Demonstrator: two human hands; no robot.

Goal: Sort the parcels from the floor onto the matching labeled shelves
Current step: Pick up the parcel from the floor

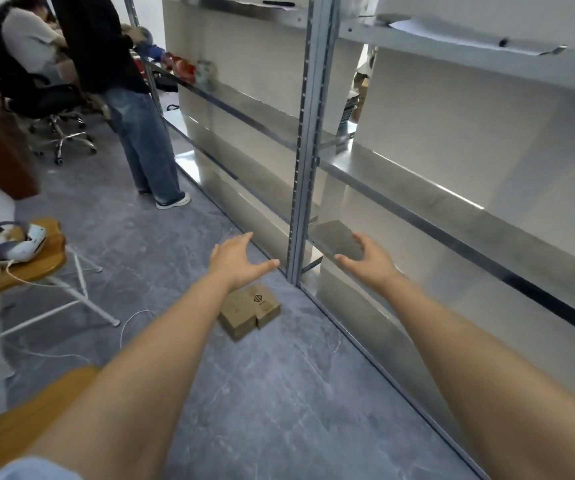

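Where the grey floor (279, 393) meets the foot of the metal shelving (417, 188), the parcels (244, 315) lie in a small cluster. They are flat brown cardboard boxes touching each other, plain but for a black angular logo on the top one; their number is hard to tell. They sit just below the left hand (236, 261), whose fingers (241, 240) are straight and spread, touching none of them, thumb pointing toward the shelf post (301, 202). Across that post, the right hand (369, 259) is open too, its fingers (359, 239) loosely spread, holding nothing. Well left of both hands stands a wooden desk (50, 259) carrying a white headset (9, 245).
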